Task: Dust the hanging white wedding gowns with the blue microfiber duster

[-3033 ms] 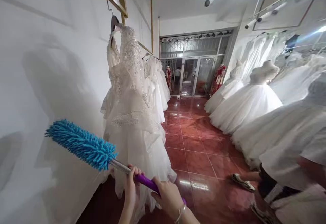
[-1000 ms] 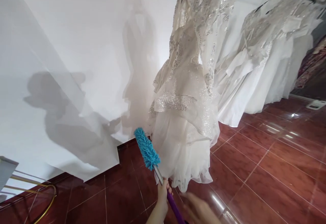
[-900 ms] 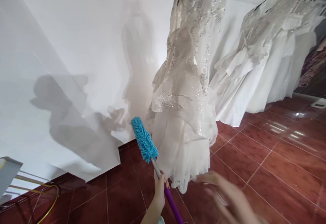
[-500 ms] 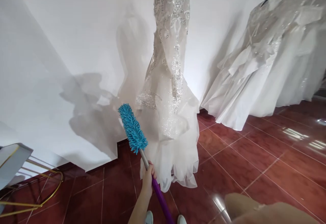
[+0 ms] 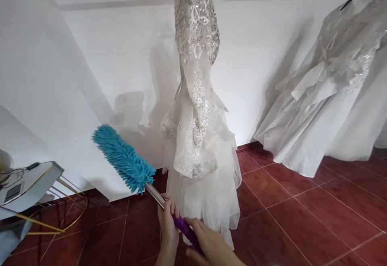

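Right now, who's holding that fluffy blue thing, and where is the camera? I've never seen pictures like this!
No robot here, just a person! One camera, worn on their head, looks forward and down. Their left hand grips the blue duster where its silver rod meets the purple handle. Their right hand touches that handle lower down; I can't tell how tightly. Ahead is a sparkly white dress, with more white clothing to the right. Below is a red tiled floor.
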Tool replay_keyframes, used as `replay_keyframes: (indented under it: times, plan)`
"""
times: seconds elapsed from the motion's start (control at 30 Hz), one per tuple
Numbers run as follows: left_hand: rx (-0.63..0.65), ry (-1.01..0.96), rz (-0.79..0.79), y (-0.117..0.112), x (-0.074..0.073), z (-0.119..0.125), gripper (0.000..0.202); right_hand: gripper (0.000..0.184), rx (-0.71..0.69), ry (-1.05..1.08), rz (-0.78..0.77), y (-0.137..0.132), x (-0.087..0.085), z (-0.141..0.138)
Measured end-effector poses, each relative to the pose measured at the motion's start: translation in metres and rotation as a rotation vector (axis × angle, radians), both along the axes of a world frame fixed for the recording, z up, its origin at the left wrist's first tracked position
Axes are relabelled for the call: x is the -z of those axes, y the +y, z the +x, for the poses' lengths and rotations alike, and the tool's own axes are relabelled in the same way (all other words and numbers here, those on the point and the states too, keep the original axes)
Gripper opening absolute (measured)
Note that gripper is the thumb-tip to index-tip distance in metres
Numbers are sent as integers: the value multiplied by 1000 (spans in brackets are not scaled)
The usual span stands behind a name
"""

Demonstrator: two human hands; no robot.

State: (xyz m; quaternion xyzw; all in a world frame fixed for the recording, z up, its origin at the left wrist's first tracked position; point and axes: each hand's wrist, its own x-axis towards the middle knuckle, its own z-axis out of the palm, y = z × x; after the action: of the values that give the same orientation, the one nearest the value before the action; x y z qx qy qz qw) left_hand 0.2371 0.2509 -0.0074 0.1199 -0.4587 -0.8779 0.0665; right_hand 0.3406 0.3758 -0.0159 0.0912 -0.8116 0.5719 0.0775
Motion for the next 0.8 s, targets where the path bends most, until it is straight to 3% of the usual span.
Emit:
replay_keyframes:
  times: [0.1, 0.2, 0.3, 0.43, 0.6, 0.7, 0.8]
  plan:
    - [34, 141, -41, 2, -37, 6, 26, 39, -69, -37, -8, -21, -6, -22]
    - [136, 260, -104, 9, -66, 10, 28, 36, -109, -44, -51, -22, -14, -32]
    - [294, 382, -182, 25, -86, 13, 31, 31, -40, 30, -141, -16, -16, -30]
    - [583, 431, -313, 62, -102, 14, 29, 30, 172, 72, -268, -5, -9, -21]
    - [835, 464, -404, 126, -95, -2, 24, 36, 440, 41, -384, 19, -3, -20]
    - [886, 435, -399, 169, -75, -20, 23, 46, 479, -61, -540, 45, 1, -25]
    - [856, 332, -392, 210, -45, -37, 24, 53, 416, -146, -668, 80, 17, -33]
